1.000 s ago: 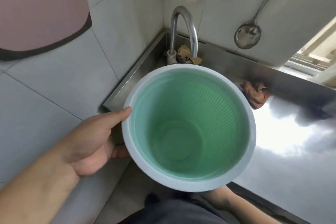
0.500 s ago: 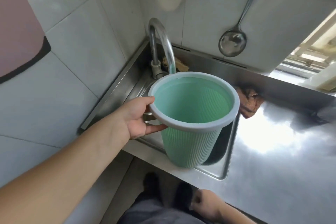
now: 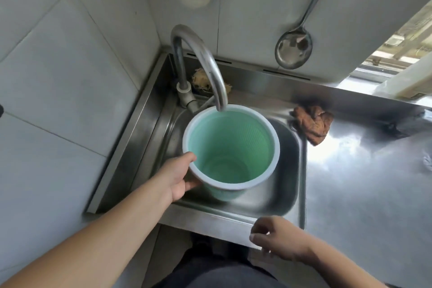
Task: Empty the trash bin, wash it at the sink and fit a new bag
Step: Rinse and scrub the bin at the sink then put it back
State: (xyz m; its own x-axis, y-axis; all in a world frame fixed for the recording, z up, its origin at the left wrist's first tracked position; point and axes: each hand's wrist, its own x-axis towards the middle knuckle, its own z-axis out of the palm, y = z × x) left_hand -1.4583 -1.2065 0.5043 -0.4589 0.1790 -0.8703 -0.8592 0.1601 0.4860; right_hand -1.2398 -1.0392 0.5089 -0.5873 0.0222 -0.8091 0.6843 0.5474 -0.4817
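1. The steel counter [image 3: 362,194] runs off to your right of the sink [image 3: 289,170] — a broad bare shiny stretch there. On the left, the tiled wall [image 3: 58,100] sits right against the sink's edge.
2. The sink basin holds the green trash bin [image 3: 233,147], upright, mouth open to you, white rim all round. It sits toward the left-back of the basin, with open basin floor on its right side and front.
3. Your left arm reaches in from bottom left, nearly straight. Your left hand [image 3: 175,177] grips the bin's near-left rim — thumb lying on top of the rim, fingers curled under against the outer wall.
4. Your right hand [image 3: 278,238] hovers just at the sink's front edge, holding nothing, fingers loosely curled, well apart from the bin.
5. The faucet [image 3: 198,61] arcs over from the back corner, its spout end right at the bin's far rim. Can't tell if water's running.
6. A ladle [image 3: 293,49] hangs on the back wall, up right of the faucet.
7. A brown rag [image 3: 313,124] is crumpled on the counter by the sink's back-right corner.
8. No readable writing anywhere on the bin.
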